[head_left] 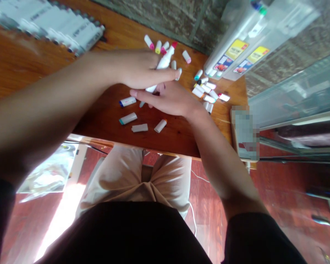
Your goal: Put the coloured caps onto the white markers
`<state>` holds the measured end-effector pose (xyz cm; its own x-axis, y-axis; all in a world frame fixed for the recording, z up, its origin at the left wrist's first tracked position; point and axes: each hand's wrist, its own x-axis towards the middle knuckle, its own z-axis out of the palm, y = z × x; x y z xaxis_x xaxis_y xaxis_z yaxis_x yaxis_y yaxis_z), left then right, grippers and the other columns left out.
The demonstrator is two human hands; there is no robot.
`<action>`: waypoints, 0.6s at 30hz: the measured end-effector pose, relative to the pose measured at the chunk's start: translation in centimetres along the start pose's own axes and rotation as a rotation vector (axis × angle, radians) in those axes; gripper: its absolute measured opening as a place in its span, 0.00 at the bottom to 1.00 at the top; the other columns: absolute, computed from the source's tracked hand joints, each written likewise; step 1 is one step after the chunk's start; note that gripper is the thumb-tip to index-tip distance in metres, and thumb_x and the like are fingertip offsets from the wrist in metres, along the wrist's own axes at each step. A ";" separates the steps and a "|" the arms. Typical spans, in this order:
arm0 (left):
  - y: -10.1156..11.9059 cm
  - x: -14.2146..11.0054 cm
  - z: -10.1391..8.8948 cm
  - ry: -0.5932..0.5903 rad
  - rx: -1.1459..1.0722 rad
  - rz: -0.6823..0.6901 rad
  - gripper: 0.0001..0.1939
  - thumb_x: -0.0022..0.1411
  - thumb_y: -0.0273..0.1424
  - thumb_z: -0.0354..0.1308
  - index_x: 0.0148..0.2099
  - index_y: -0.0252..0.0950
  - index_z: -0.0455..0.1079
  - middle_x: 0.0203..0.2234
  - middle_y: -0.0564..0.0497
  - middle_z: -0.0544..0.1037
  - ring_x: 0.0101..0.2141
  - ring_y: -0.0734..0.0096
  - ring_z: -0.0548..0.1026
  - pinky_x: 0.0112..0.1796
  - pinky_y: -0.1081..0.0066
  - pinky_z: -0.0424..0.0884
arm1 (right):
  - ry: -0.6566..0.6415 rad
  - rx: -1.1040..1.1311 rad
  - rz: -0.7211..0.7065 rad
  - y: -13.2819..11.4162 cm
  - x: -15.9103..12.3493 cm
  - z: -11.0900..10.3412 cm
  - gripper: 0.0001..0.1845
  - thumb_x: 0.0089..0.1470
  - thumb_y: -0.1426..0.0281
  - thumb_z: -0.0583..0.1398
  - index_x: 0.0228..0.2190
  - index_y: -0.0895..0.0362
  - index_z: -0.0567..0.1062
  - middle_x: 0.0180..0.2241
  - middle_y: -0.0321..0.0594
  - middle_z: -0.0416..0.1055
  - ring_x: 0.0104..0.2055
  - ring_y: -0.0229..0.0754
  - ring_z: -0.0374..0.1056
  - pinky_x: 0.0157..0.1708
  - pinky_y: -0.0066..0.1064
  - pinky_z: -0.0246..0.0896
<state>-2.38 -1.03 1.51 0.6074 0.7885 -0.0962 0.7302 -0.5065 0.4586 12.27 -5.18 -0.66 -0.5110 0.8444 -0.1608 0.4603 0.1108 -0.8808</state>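
Observation:
A white marker (164,63) with a bare red tip slants between my hands, its red end pointing away from me. My left hand (139,69) reaches across from the left, closed around the marker's middle with the thumb over it. Just below, my right hand (172,98) is closed on the lower part, its thumb crossing the barrel. A small grey end (142,104) shows beneath the right thumb. Most fingers are hidden. Loose caps lie around the hands: a blue-ended cap (127,101), a teal-ended cap (128,118), a white cap (139,127) and an orange-ended cap (161,125).
A row of white markers (57,25) lies at the back left of the wooden table (178,137). More caps (206,90) are scattered at the right, below a clear plastic case (253,40). A brick-patterned wall (170,18) borders the back; a blurred-out object (243,132) sits at the right edge.

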 end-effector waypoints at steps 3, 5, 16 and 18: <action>-0.1 0.2 0.1 0.010 0.017 0.001 0.37 0.71 0.52 0.39 0.37 0.26 0.77 0.27 0.49 0.76 0.31 0.70 0.73 0.39 0.72 0.62 | 0.027 -0.109 -0.074 -0.1 0.0 0.0 0.18 0.59 0.58 0.64 0.32 0.62 0.75 0.31 0.32 0.70 0.44 0.40 0.72 0.36 0.20 0.60; -0.2 0.3 0.2 0.024 0.014 -0.015 0.37 0.70 0.53 0.39 0.37 0.26 0.77 0.26 0.50 0.74 0.31 0.70 0.74 0.40 0.72 0.63 | 0.031 -0.125 -0.089 0.0 0.1 0.0 0.19 0.60 0.57 0.63 0.31 0.63 0.74 0.30 0.31 0.69 0.44 0.39 0.72 0.37 0.20 0.60; 0.0 0.1 0.1 0.008 -0.067 0.027 0.31 0.73 0.47 0.42 0.33 0.30 0.76 0.29 0.48 0.80 0.30 0.70 0.73 0.33 0.72 0.60 | 0.001 -0.167 -0.182 0.7 0.6 -0.2 0.23 0.59 0.51 0.65 0.36 0.60 0.75 0.31 0.35 0.71 0.44 0.40 0.73 0.39 0.22 0.66; 0.0 0.1 0.1 0.021 -0.045 0.028 0.33 0.73 0.48 0.42 0.34 0.29 0.77 0.27 0.47 0.79 0.29 0.70 0.72 0.33 0.73 0.59 | 0.014 -0.216 -0.221 0.7 0.7 -0.3 0.23 0.60 0.51 0.64 0.36 0.61 0.75 0.32 0.36 0.72 0.46 0.41 0.73 0.42 0.24 0.67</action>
<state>-2.27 -1.00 1.48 0.6203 0.7817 -0.0644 0.6980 -0.5127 0.5000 12.45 -4.37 -1.28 -0.6070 0.7941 0.0319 0.4831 0.4005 -0.7786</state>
